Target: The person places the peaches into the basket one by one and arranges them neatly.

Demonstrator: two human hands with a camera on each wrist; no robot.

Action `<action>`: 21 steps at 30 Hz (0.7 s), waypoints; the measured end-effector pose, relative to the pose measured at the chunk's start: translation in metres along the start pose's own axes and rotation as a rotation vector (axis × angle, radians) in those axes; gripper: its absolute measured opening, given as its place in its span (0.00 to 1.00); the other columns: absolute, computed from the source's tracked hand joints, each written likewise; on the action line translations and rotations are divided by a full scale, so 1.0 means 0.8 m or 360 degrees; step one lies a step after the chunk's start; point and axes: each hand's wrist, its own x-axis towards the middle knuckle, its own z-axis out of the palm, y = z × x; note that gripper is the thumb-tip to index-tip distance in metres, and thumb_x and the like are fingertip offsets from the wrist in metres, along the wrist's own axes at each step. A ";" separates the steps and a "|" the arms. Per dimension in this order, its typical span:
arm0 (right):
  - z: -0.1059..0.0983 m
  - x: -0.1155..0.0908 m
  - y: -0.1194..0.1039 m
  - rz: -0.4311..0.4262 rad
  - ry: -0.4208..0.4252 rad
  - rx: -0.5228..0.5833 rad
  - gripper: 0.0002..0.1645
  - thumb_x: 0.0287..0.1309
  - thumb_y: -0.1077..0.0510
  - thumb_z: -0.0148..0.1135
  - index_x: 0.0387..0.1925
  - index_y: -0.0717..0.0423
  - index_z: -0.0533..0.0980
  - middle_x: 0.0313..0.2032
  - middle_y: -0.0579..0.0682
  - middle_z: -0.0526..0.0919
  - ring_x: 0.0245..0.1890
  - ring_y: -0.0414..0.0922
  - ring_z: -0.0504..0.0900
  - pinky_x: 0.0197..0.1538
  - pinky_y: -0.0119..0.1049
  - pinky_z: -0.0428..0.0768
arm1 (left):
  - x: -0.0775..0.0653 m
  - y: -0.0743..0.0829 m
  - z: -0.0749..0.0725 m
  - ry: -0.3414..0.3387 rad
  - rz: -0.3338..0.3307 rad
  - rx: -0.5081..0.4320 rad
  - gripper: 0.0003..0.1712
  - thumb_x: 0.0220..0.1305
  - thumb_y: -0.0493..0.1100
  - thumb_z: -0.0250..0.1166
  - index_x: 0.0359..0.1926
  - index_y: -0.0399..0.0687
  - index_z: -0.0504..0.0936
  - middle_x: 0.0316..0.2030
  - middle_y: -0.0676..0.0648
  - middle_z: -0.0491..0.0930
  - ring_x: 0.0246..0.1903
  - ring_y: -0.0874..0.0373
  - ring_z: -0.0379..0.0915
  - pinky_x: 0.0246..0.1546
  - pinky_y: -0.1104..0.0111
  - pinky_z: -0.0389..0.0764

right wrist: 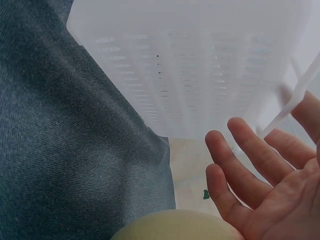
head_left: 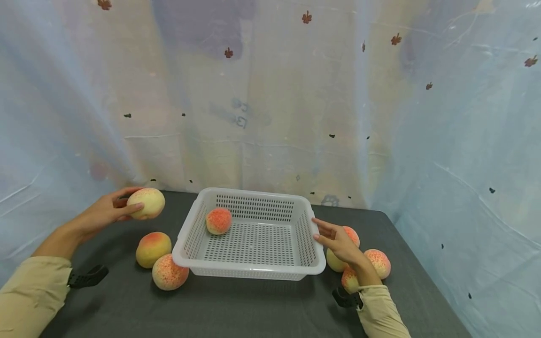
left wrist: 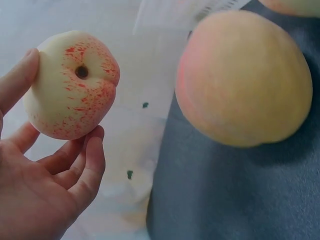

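My left hand holds a pale peach off the table, left of the white basket. In the left wrist view, thumb and fingers pinch this peach from opposite sides, and its red-speckled stem end shows. On the basket's right rim rests my right hand. The right wrist view has the thumb over that rim and the other fingers loosely bent beneath it, outside the slotted wall. One red-orange peach lies inside the basket, towards its left end.
Left of the basket sit a yellow peach and a speckled peach, the latter close against its front left corner. Several more peaches cluster around my right wrist. A patterned curtain hangs behind the dark table.
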 end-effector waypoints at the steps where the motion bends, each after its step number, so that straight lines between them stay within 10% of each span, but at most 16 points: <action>1: 0.000 0.000 0.000 0.0004 0.0002 -0.0006 0.38 0.75 0.59 0.55 0.77 0.66 0.53 0.70 0.69 0.68 0.65 0.66 0.74 0.58 0.38 0.83 | 0.000 0.004 0.001 0.0004 0.0007 -0.0003 0.37 0.77 0.54 0.56 0.77 0.47 0.54 0.62 0.49 0.69 0.46 0.80 0.73 0.46 0.70 0.81; 7: -0.001 0.001 0.001 0.0011 0.0003 -0.0016 0.38 0.75 0.59 0.55 0.77 0.66 0.53 0.70 0.70 0.69 0.64 0.66 0.76 0.58 0.40 0.83 | 0.001 0.024 0.007 0.0017 0.0079 -0.0001 0.35 0.76 0.52 0.57 0.76 0.50 0.57 0.54 0.62 0.70 0.46 0.78 0.74 0.44 0.71 0.81; 15: 0.000 0.001 -0.001 -0.0011 -0.0002 -0.0007 0.38 0.74 0.59 0.55 0.77 0.67 0.53 0.70 0.71 0.68 0.64 0.67 0.76 0.57 0.39 0.84 | 0.002 0.052 0.023 0.0025 0.0187 0.0062 0.36 0.76 0.48 0.59 0.76 0.42 0.57 0.61 0.37 0.73 0.45 0.78 0.74 0.42 0.70 0.81; 21: 0.000 0.000 -0.001 0.0003 -0.0003 0.0004 0.38 0.75 0.59 0.55 0.77 0.67 0.53 0.70 0.70 0.68 0.65 0.67 0.75 0.58 0.36 0.83 | 0.000 0.071 0.040 -0.0012 0.0291 0.0063 0.32 0.74 0.46 0.60 0.73 0.46 0.62 0.60 0.36 0.76 0.47 0.75 0.77 0.44 0.71 0.81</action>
